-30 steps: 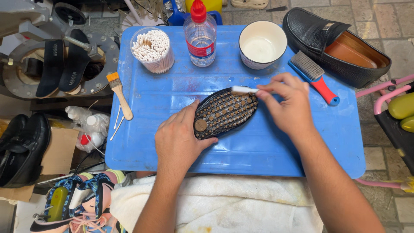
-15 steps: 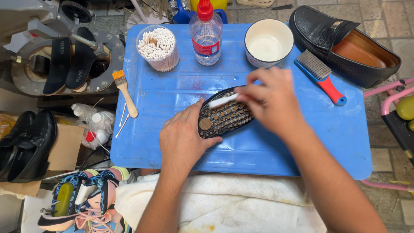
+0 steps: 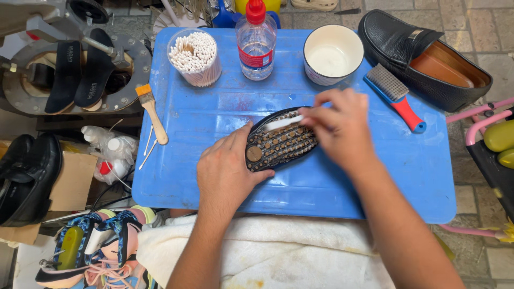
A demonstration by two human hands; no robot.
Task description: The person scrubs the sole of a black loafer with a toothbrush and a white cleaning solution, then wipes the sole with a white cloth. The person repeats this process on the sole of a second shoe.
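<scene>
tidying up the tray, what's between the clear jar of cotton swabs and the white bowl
In the head view, a clear plastic bottle with a red cap stands between the clear jar of cotton swabs and the white bowl, on the blue tray.

Two bare forearms enter view from 6 o'clock, one from about 7 and one from about 5. Both arms uncovered as far as the frame shows: no sleeves or cuffs. Left hand (image 3: 227,171) and right hand (image 3: 342,128) are ungloved, with no rings, watch, bracelet or bandage visible on wrists or fingers. Fingernails short, unpainted where they show. Light hair along both forearms. Rest of body out of frame.
</scene>
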